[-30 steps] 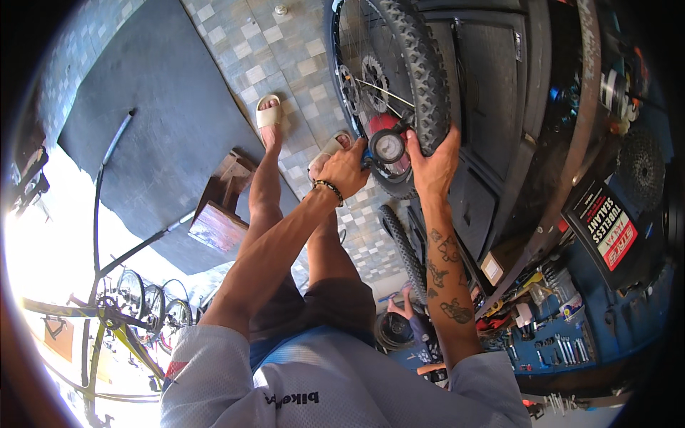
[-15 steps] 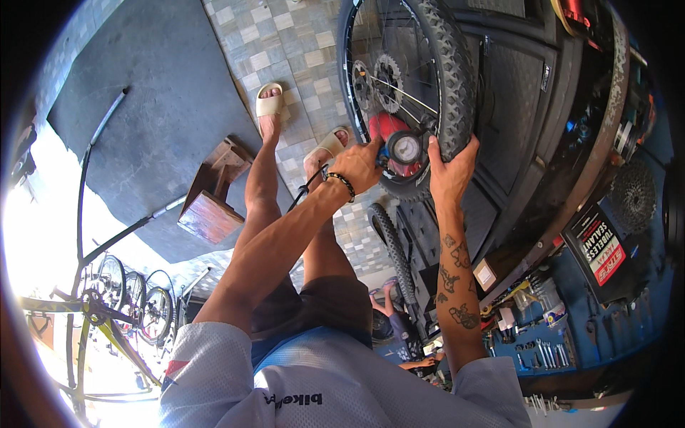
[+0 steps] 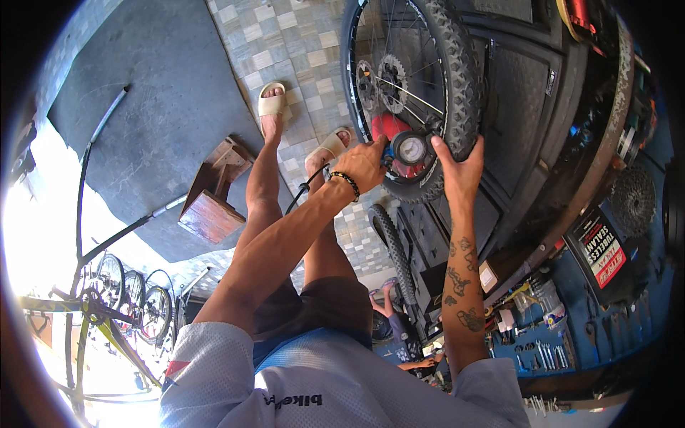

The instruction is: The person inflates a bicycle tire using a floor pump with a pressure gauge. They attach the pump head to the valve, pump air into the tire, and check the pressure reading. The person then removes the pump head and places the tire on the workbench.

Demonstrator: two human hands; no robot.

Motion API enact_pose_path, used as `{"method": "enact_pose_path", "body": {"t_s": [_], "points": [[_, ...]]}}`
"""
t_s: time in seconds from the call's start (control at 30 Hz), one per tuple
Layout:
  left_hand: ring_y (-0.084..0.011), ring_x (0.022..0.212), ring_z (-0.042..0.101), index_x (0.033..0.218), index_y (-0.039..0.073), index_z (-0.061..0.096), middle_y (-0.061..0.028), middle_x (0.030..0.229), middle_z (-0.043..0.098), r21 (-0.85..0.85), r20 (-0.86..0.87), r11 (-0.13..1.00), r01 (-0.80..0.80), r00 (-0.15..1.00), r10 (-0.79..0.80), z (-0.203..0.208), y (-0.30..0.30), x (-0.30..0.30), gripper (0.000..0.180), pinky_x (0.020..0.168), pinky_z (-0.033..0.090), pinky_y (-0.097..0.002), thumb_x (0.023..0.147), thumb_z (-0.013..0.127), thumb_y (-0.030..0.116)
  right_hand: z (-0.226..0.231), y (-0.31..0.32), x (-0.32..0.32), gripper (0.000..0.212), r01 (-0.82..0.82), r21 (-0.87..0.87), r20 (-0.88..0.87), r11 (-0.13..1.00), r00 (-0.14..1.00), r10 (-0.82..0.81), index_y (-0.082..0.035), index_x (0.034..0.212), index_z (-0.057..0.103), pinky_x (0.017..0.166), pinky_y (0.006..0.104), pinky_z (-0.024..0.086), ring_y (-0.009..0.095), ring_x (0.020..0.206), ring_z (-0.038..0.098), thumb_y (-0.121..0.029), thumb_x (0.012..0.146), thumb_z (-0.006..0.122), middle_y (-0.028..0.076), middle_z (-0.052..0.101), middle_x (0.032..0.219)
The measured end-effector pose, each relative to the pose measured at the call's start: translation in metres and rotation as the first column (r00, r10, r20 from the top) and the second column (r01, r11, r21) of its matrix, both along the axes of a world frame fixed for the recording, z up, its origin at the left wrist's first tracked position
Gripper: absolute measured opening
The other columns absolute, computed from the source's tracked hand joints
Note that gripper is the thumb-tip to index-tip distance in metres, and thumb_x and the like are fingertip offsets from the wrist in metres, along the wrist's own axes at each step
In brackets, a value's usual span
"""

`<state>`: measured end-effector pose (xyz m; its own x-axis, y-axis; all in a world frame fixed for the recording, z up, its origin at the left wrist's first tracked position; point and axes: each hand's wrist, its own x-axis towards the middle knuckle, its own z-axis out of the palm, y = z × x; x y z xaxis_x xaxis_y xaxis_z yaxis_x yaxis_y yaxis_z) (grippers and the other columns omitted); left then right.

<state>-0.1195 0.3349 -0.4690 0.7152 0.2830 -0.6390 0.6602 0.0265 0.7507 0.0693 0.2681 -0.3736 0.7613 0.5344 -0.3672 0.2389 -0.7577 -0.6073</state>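
Observation:
A bicycle wheel (image 3: 351, 80) with a knobby black tyre (image 3: 460, 78), disc rotor and cassette stands upright in front of me. My left hand (image 3: 362, 167) is closed round a tyre inflator at the wheel's lower part. Its round dial gauge (image 3: 411, 150) faces up, and a black hose (image 3: 302, 191) trails from beneath my wrist. My right hand (image 3: 462, 167) grips the tyre at its near right side, thumb beside the gauge, fingers hidden behind the tyre. Something red (image 3: 392, 127) shows behind the spokes; I cannot tell what it is.
Dark cabinets (image 3: 517, 107) stand right of the wheel, below a workbench with a cassette (image 3: 633, 200), a black box (image 3: 596, 246) and hanging wrenches (image 3: 548, 355). A wooden stool (image 3: 214, 207) and a bike frame (image 3: 93, 310) are at left. Another person (image 3: 399, 342) is near another tyre (image 3: 392, 246).
The wheel, gauge and both hands have shifted slightly to the right. My right thumb has moved a little. Both grips are kept.

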Motion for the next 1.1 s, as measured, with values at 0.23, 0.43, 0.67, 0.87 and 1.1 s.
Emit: {"method": "enact_pose_path", "body": {"t_s": [0.23,0.43,0.67,0.87,1.1], "points": [[-0.0492,0.102,0.072,0.138,0.007,0.05,-0.0272,0.106,0.074,0.036,-0.032,0.999,0.018,0.999,-0.017,0.002,0.006,-0.005,0.057,0.088,0.058,-0.0583,0.087,0.074,0.016,0.005,0.008,0.014,0.056,0.025,0.05,-0.338,0.998,0.941,-0.007,0.003,0.129,0.07,0.096,0.0339,0.053,0.018,0.103,0.069,-0.024,0.085,0.092,0.01,0.076,0.117],[-0.0488,0.104,0.072,0.138,0.005,0.05,-0.0269,0.11,0.074,0.018,-0.025,1.0,0.008,1.0,-0.007,0.005,0.003,-0.005,0.057,0.089,0.058,-0.0576,0.087,0.074,0.015,0.006,0.004,0.014,0.043,0.031,0.017,-0.349,0.999,0.937,-0.023,0.003,0.12,0.074,0.091,0.0338,0.054,0.017,0.096,0.069,-0.019,0.087,0.089,0.008,0.077,0.109],[-0.0487,0.103,0.073,0.141,0.004,0.05,-0.0257,0.112,0.074,0.007,-0.017,0.999,0.037,0.999,-0.037,0.0,0.0,-0.006,0.06,0.086,0.06,-0.0576,0.089,0.077,0.017,0.001,0.0,0.014,0.036,0.006,0.017,-0.257,1.0,0.966,-0.001,0.004,0.114,0.075,0.088,0.0334,0.054,0.015,0.092,0.069,-0.017,0.088,0.087,0.008,0.077,0.105],[-0.0484,0.104,0.073,0.14,0.004,0.049,-0.0256,0.112,0.074,0.003,-0.011,1.0,0.031,0.999,-0.031,-0.001,0.0,-0.006,0.058,0.087,0.06,-0.0575,0.09,0.077,0.016,-0.001,0.0,0.018,0.035,0.016,-0.006,-0.276,1.0,0.961,-0.017,0.004,0.112,0.075,0.086,0.0343,0.054,0.016,0.089,0.069,-0.017,0.088,0.087,0.007,0.077,0.102],[-0.0488,0.1,0.073,0.137,0.005,0.051,-0.0287,0.102,0.075,0.021,-0.008,1.0,-0.008,1.0,0.008,0.001,-0.001,-0.008,0.058,0.088,0.058,-0.0574,0.087,0.078,0.017,-0.005,-0.014,0.029,0.059,0.085,0.033,-0.504,0.996,0.862,-0.057,0.001,0.138,0.065,0.101,0.0342,0.052,0.019,0.113,0.067,-0.026,0.09,0.086,0.011,0.071,0.128]]}}
